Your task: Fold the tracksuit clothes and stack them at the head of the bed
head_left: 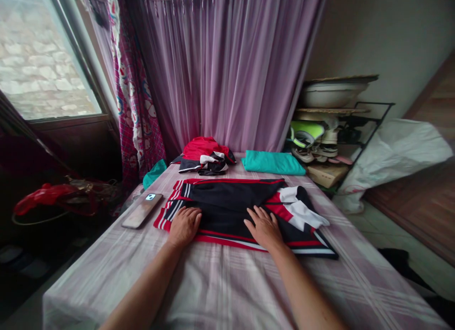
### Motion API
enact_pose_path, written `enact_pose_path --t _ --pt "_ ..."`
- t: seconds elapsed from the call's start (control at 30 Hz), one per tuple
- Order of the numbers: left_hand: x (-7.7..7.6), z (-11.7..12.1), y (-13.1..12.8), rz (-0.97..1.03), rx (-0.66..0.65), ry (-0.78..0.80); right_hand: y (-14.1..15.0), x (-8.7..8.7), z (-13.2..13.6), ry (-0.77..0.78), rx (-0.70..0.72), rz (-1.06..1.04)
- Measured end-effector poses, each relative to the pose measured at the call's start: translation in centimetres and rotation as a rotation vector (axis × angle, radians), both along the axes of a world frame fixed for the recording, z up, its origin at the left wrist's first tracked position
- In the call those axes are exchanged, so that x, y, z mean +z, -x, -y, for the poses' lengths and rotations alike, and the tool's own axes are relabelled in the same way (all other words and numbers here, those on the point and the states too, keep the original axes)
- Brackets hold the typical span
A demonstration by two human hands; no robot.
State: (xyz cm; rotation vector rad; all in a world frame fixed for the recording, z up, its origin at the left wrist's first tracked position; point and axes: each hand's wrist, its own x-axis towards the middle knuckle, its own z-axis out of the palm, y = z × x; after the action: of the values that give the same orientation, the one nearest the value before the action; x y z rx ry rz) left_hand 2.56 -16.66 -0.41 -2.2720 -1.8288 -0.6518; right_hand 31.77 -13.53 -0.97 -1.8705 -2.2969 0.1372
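Observation:
A dark navy garment [223, 211] with red and white trim lies spread on the table, its striped ribbed edges toward the left. White and red parts of it are gathered at the right side. My left hand [185, 224] rests on its lower left part, fingers stretched out and close together. On the middle right of the cloth lies my right hand [263, 226], flat with the fingers spread. Neither hand grips anything; both press on the fabric from above.
A phone [142, 211] lies left of the garment. Behind it are a crumpled red and black garment [206, 154] and a folded teal cloth [273, 162] on the checked tablecloth [220, 287]. A shoe rack [362, 145] and a white sack [394, 154] stand right; purple curtains [227, 74] hang behind.

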Motion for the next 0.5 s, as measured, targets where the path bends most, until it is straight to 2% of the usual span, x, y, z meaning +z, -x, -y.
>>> enact_pose_path --t 0.3,0.5 --pt "0.1 0.1 1.5 0.133 0.11 -0.07 0.2 0.2 0.2 -0.013 -0.015 -0.011" --pt "-0.4 0.2 4.2 0.175 0.231 -0.175 0.0 -0.6 -0.3 -0.012 -0.005 -0.01"
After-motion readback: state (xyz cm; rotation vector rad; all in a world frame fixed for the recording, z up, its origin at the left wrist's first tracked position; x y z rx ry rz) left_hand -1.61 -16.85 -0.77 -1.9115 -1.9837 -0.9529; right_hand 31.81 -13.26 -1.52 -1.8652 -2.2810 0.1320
